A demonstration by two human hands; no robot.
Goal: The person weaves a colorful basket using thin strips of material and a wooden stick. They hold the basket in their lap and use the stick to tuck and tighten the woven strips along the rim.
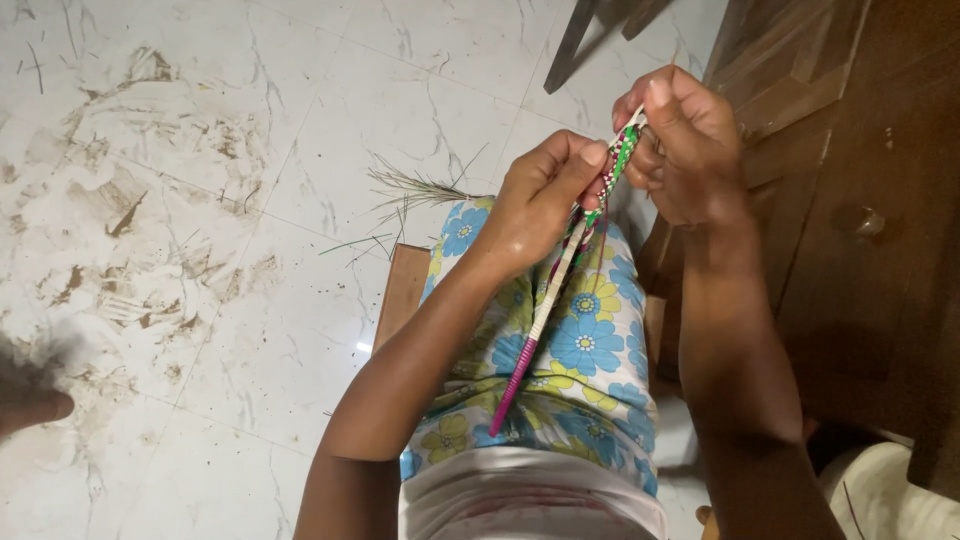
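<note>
A long thin woven strip (548,305), pale with pink, green and white bands, runs from my lap up to both hands. My left hand (540,200) pinches the strip near its upper part, fingers curled around it. Just right of it, my right hand (685,140) grips the green and pink top end between thumb and fingers. The strip's pink lower end rests on my blue and yellow flowered cloth (590,345) over my knees. A bundle of thin dry grass strands (415,190) lies on the floor just beyond my left hand.
I sit on a low wooden stool (402,290) over a white marble floor (200,200) smeared with dirt. A dark wooden cabinet (860,200) stands at the right, and a chair leg (572,45) is at the top. Someone's foot (30,405) shows at the left edge.
</note>
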